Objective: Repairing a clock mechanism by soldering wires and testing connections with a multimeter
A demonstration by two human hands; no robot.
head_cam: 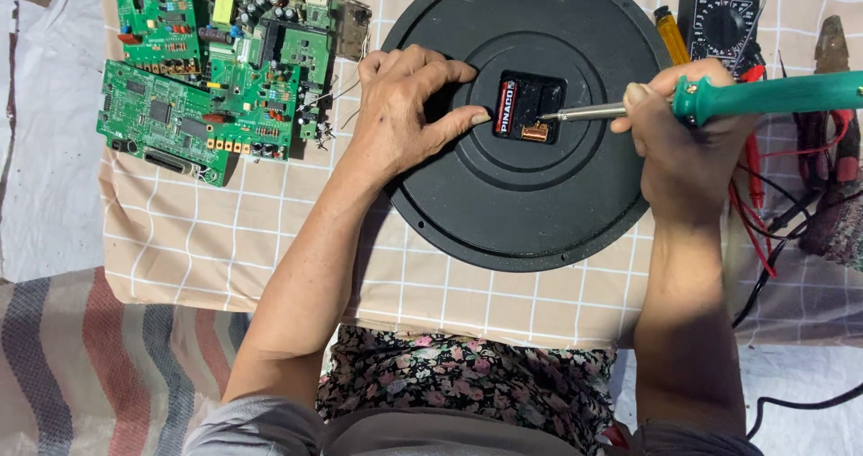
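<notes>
Your right hand (683, 141) grips the green-handled soldering iron (719, 99) lying horizontal, tip pointing left into the centre of the round black plastic clock back (526, 222), your left hand (404, 106) resting open beside it.

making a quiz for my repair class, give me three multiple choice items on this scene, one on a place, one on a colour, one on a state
1. Where do the green circuit boards lie?
A. left of the round black plastic disc
B. on top of it
C. right of it

2. What colour is the soldering iron's handle?
A. red
B. teal green
C. yellow

3. What is the right hand doing?
A. resting empty
B. gripping pliers
C. gripping the soldering iron

Answers:
1 A, the boards sit on the checked cloth beside the disc's left edge.
2 B, the handle in the fist is teal green.
3 C, its fingers wrap the handle, with the metal tip at the disc's centre compartment, while the left hand rests on the disc.
</notes>
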